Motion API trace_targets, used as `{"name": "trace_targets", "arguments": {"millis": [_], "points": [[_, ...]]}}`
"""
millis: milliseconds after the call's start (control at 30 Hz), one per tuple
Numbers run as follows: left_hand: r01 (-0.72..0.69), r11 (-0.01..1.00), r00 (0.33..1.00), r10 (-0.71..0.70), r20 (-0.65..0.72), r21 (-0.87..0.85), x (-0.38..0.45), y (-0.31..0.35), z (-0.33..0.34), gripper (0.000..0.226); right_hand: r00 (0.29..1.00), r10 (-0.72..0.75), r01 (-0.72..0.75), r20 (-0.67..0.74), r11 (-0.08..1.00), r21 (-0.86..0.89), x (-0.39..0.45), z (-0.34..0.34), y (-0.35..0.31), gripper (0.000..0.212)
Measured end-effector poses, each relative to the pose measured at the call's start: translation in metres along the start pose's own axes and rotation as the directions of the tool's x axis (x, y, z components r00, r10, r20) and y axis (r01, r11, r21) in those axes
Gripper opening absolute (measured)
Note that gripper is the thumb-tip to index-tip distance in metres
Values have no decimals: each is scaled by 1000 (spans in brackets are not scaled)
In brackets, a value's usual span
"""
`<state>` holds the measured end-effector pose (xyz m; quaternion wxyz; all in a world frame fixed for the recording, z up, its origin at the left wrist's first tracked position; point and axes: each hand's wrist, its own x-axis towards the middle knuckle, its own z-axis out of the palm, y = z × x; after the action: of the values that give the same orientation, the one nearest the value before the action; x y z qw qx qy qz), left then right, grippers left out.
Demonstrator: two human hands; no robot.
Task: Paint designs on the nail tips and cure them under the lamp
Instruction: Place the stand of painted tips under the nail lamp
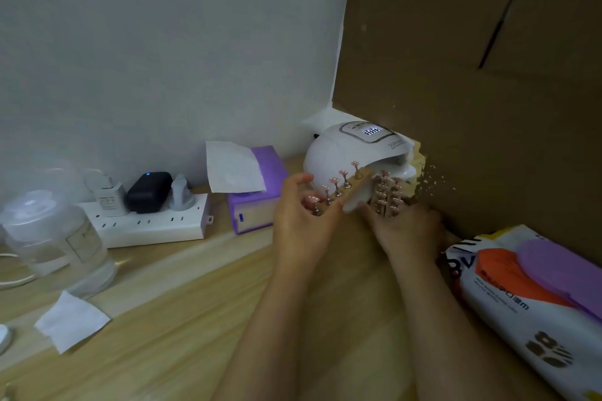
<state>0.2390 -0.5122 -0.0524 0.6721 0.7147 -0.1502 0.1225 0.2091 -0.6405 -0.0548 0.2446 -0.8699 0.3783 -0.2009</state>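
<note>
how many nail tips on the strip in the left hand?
5 on the wooden strip the left hand holds. The right hand's rack has more, too blurred to count.

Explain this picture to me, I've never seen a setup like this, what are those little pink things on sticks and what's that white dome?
This is one picture from a camera worn on a person's head, looking down at their own hands over a wooden table. The white dome is a nail curing lamp; its display is lit. The pink things are nail tips on small stands, fixed in rows to wooden strips. The left hand holds one strip at the lamp's opening. The right hand holds a second set of strips at the lamp's mouth. Also on the table: a power strip with chargers, a purple tissue box, a clear jar and a packet of wipes.
</note>
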Motion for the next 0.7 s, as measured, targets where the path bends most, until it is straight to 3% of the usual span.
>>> {"name": "trace_targets", "arguments": {"millis": [167, 333, 500, 700], "points": [[6, 1000, 1000, -6, 8, 28, 0, 2, -3, 46, 981, -174, 163, 83, 978, 127, -8, -2, 3, 53], [-6, 999, 1000, 5, 4, 44, -1, 4, -4, 47, 972, -200, 187, 123, 977, 104, -5, 4, 2, 44], [0, 1000, 1000, 0, 6, 31, -1, 4, -6, 46, 981, -191, 188, 31, 980, 63, -2, 6, -4, 55], [-6, 1000, 1000, 6, -3, 23, -1, 5, -7, 44, 981, -189, 190, 32, 982, -7, 5, 8, -6, 66]]}}
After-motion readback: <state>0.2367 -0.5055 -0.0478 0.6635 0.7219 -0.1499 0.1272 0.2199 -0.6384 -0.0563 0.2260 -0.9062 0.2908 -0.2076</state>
